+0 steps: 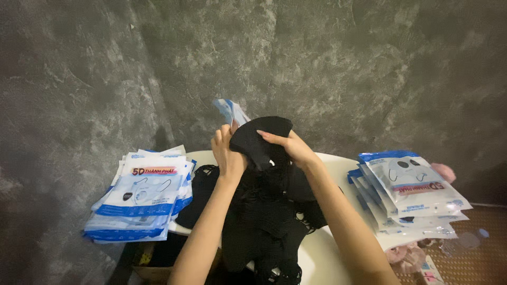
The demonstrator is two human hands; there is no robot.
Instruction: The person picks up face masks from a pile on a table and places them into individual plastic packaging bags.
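1. Your left hand (228,155) and right hand (293,148) share a grip on a black face mask (261,138), raised above the desk (338,169), a blue-and-white pouch (231,110) just behind it.
2. The mask looks light, soft and floppy — pinch the edges, not the ear loops.
3. Black mask pile (264,221) below: limp, likely to tangle.
4. Glossy pouch stacks, left (142,198) and right (409,195) — probably slippery.

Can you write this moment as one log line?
left hand: holds pouch | right hand: holds black masks | table: pouch stacks both sides
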